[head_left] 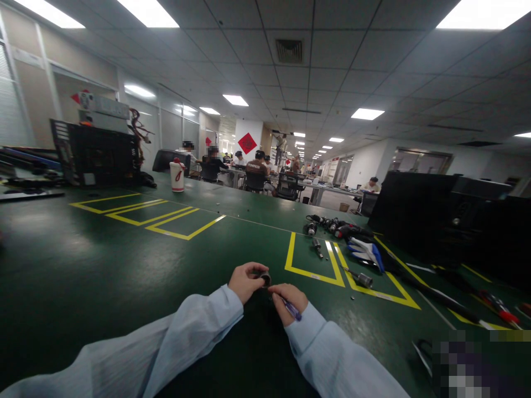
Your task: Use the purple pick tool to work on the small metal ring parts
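My left hand is closed around a small round metal part, its ring-like open end turned to the right. Just beside it, my right hand grips a slim tool with a translucent purple handle, which looks like a small screwdriver. The tool's tip is close to the metal part; whether they touch I cannot tell. Both hands are over the green table. To the right lie a cylindrical metal part with a thin shaft and a smaller metal piece, each within yellow tape outlines.
Blue-and-white gloves and cabled power tools lie at the right, near a dark case. Red-handled pliers are at the right edge. A white cup and an opened computer case stand back left. People sit beyond.
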`<action>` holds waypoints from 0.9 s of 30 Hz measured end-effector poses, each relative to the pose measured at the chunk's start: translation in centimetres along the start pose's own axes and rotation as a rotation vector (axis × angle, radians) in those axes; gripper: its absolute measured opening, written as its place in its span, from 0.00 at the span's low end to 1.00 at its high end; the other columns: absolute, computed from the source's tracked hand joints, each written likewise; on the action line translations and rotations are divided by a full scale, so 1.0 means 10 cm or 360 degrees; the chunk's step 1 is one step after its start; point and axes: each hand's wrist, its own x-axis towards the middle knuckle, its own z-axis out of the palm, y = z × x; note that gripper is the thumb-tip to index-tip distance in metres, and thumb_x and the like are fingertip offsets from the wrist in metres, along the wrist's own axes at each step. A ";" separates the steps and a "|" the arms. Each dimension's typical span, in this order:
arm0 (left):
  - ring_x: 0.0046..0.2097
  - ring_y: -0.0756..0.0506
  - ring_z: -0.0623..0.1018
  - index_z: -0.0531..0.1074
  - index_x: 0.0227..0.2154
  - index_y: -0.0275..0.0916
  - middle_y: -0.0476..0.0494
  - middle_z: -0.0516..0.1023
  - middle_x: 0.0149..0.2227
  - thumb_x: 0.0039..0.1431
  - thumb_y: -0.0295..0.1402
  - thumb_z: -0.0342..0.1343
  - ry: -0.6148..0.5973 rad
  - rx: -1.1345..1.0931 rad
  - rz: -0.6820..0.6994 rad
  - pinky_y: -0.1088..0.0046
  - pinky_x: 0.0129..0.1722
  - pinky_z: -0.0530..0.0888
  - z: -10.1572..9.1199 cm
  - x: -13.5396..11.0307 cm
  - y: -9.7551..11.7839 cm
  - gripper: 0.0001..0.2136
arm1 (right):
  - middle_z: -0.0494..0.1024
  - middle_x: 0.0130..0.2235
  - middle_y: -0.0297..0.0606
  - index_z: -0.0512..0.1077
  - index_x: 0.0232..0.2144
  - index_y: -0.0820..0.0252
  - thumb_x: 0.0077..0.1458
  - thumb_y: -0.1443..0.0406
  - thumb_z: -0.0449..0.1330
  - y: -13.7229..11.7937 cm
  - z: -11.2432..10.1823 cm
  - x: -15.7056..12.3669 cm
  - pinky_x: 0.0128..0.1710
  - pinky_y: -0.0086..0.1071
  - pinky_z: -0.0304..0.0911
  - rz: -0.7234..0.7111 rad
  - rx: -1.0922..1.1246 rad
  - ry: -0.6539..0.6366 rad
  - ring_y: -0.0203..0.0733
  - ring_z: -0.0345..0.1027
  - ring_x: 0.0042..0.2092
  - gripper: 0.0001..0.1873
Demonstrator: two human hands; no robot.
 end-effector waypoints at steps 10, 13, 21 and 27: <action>0.25 0.48 0.75 0.72 0.25 0.31 0.47 0.75 0.22 0.30 0.21 0.55 0.0008 -0.0080 -0.0069 0.74 0.23 0.72 0.03 0.00 0.00 0.12 | 0.77 0.29 0.38 0.71 0.32 0.58 0.49 0.71 0.50 -0.01 0.01 0.00 0.31 0.30 0.65 -0.0142 -0.0089 0.0041 0.38 0.70 0.30 0.12; 0.24 0.48 0.75 0.72 0.25 0.31 0.47 0.76 0.22 0.30 0.20 0.55 0.0009 -0.0094 -0.0051 0.74 0.24 0.73 0.02 0.00 -0.01 0.12 | 0.77 0.28 0.38 0.72 0.32 0.59 0.48 0.71 0.50 -0.02 0.00 0.00 0.30 0.30 0.65 -0.0141 -0.0078 0.0062 0.38 0.70 0.29 0.12; 0.25 0.47 0.76 0.72 0.25 0.31 0.46 0.76 0.21 0.31 0.20 0.57 0.0016 -0.0052 -0.0060 0.73 0.25 0.73 0.03 -0.02 0.02 0.11 | 0.77 0.30 0.40 0.72 0.33 0.59 0.48 0.71 0.50 0.03 0.06 -0.02 0.32 0.31 0.66 -0.0174 -0.0132 0.0056 0.39 0.70 0.31 0.12; 0.26 0.46 0.76 0.72 0.26 0.30 0.45 0.76 0.22 0.30 0.20 0.56 0.0019 -0.0030 -0.0079 0.73 0.25 0.73 0.03 0.00 0.02 0.12 | 0.78 0.31 0.40 0.71 0.35 0.59 0.49 0.71 0.50 0.05 0.07 -0.03 0.33 0.30 0.66 -0.0146 -0.0065 0.0056 0.38 0.71 0.33 0.12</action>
